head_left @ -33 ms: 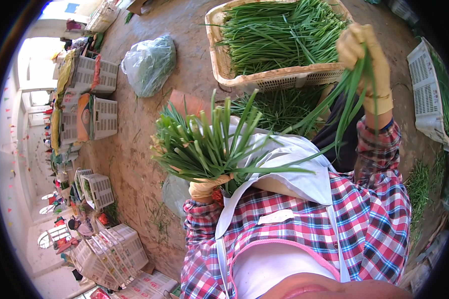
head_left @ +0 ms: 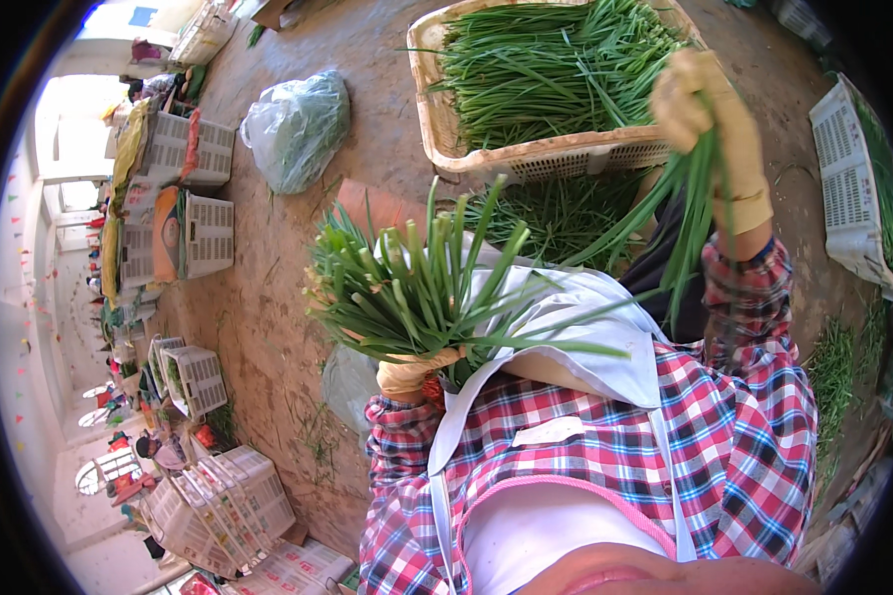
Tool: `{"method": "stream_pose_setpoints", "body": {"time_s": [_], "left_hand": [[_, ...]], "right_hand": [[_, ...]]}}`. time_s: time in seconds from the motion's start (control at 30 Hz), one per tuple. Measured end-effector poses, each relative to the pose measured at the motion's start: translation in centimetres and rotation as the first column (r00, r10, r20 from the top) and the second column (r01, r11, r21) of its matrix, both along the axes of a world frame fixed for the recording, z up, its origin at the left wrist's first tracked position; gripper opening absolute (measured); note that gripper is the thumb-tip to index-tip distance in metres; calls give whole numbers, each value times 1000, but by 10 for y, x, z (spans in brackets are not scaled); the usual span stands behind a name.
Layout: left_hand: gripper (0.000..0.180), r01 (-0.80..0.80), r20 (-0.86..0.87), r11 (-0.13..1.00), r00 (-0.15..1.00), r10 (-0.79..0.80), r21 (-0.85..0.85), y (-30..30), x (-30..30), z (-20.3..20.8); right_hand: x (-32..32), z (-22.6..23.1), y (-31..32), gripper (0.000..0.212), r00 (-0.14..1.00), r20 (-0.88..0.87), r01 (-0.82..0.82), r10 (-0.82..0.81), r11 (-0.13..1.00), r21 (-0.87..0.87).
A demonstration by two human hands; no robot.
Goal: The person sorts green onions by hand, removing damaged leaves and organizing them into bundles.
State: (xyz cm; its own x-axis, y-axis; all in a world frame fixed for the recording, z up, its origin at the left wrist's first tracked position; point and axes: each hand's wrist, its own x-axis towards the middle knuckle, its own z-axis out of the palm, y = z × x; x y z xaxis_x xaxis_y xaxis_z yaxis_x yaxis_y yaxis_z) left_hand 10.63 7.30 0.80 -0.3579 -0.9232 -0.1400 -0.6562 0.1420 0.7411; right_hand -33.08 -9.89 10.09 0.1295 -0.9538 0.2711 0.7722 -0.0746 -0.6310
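Observation:
Wrapped around a thick bunch of garlic chives (head_left: 407, 288) is my left hand (head_left: 407, 371), in a tan glove, close to my lap. The cut stem ends point up and away from me, and part of the hand is hidden under the leaves. My right hand (head_left: 716, 139), gloved too and a little blurred, is raised at the near right corner of a crate. Its fingers are closed on a few long garlic chive leaves (head_left: 693, 213), which hang down toward my knee. The crate (head_left: 556, 157) is pale plastic, holding many garlic chives (head_left: 566, 74) laid flat.
Loose garlic chives (head_left: 556, 223) lie between the crate and my lap. A clear plastic bag (head_left: 298, 129) with green contents rests on the floor to the left. Another crate (head_left: 848, 178) stands at far right. Stacked white crates (head_left: 208, 233) line the left side, with people beyond.
My right hand has shifted slightly left with its leaves. The bunch in my left hand has tilted slightly to the right.

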Motion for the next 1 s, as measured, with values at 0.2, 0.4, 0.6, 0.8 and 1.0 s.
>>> {"method": "stream_pose_setpoints", "body": {"time_s": [0.2,0.4,0.6,0.8,1.0], "left_hand": [[57,358,530,858,839,-122,-369,-23,-54,38],[62,-163,-601,827,613,512,538,-5,-59,36],[67,-165,-570,858,684,456,487,-4,-55,33],[61,45,-138,999,989,-47,-20,-12,-39,20],[58,-74,-477,859,806,351,507,-3,-43,30]], "right_hand": [[94,7,29,18,828,-535,-290,165,944,-158],[105,-9,30,19,885,-405,-301,231,946,-118],[108,-10,37,24,817,-503,-339,282,941,-22],[105,-13,42,20,820,-546,-244,172,968,-62],[102,-19,41,17,878,-476,21,-54,997,-74]]}}
